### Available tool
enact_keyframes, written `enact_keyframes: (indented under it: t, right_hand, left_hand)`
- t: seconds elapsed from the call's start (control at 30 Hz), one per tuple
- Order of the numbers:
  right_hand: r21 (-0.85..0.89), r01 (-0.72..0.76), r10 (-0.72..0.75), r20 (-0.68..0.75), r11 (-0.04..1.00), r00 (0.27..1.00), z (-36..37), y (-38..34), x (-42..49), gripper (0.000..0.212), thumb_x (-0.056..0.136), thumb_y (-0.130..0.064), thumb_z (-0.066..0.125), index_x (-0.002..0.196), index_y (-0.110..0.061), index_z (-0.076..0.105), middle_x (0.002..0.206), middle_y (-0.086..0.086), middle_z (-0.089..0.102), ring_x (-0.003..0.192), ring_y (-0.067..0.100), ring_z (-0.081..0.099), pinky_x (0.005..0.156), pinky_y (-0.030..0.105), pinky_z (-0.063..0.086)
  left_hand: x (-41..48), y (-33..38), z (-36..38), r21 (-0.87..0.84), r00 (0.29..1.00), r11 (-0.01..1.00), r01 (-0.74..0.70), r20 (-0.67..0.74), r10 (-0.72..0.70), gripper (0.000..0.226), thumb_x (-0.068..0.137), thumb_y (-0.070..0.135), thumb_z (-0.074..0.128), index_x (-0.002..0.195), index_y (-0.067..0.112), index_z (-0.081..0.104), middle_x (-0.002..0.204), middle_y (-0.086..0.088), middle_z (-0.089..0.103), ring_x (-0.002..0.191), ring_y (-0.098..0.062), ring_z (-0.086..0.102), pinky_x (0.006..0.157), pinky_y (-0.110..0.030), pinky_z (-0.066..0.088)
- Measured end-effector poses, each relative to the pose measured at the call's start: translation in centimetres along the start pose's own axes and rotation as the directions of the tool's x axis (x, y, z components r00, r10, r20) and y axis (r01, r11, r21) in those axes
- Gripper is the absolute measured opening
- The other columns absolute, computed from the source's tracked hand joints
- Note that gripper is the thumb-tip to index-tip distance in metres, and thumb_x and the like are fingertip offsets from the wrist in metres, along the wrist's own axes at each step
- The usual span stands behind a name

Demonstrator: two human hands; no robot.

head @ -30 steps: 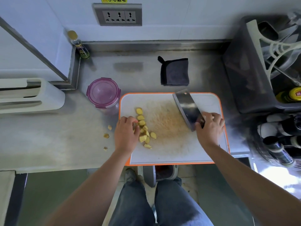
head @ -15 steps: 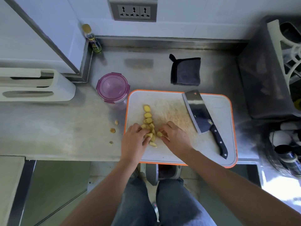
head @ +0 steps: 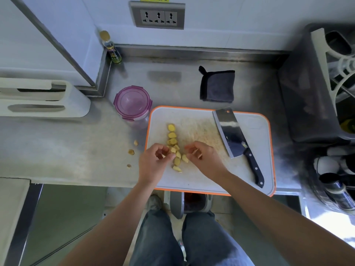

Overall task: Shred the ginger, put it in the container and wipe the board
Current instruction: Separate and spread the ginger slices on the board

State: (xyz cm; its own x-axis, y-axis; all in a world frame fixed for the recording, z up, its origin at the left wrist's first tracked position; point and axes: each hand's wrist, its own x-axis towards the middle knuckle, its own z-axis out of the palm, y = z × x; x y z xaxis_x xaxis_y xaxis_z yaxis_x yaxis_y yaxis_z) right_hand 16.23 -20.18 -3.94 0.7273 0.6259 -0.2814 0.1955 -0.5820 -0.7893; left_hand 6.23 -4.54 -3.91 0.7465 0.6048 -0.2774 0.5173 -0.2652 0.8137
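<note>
Several yellow ginger slices lie in a row on the left part of the white, orange-rimmed cutting board. My left hand has its fingers curled and pinches a slice at the near end of the row. My right hand is curled just to the right, its fingertips pinching another slice. The cleaver lies flat on the board's right side, black handle toward me, and neither hand touches it. The round container with a purple lid stands closed off the board's far left corner. A folded dark grey cloth lies behind the board.
A few ginger scraps lie on the steel counter left of the board. A white knife holder sits far left, a small bottle in the back corner. A grey crate and bottles crowd the right.
My right hand has laid the cleaver down on the board and moved left to the ginger slices. Both hands have closed in on the near end of the row.
</note>
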Motion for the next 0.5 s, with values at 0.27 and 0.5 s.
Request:
enact_keyframes:
  t: [0.27, 0.5]
  right_hand:
    - [0.199, 0.055, -0.076, 0.103, 0.978, 0.992, -2.4, 0.3, 0.0, 0.036, 0.083, -0.008, 0.070, 0.112, -0.029, 0.064, 0.090, -0.011, 0.064, 0.073, 0.005, 0.057, 0.070, 0.017, 0.050]
    - [-0.108, 0.337, -0.338, 0.011, 0.935, 0.941, -4.0, 1.0, 1.4, 0.026, 0.079, -0.016, 0.076, 0.102, -0.009, 0.068, 0.081, -0.006, 0.062, 0.064, 0.008, 0.055, 0.062, 0.023, 0.050]
  left_hand:
    - [-0.9, 3.4, 3.5, -0.507, 0.949, 0.802, 0.315, 0.145, -0.281, 0.017, 0.079, 0.009, 0.077, 0.089, -0.001, 0.068, 0.047, 0.012, 0.054, 0.041, 0.000, 0.044, 0.045, -0.012, 0.035]
    - [-0.1, 5.1, 4.8, -0.522, 0.887, 0.718, 0.461, 0.290, -0.358, 0.017, 0.081, 0.011, 0.076, 0.088, -0.001, 0.067, 0.054, -0.003, 0.053, 0.038, -0.005, 0.040, 0.038, -0.014, 0.028]
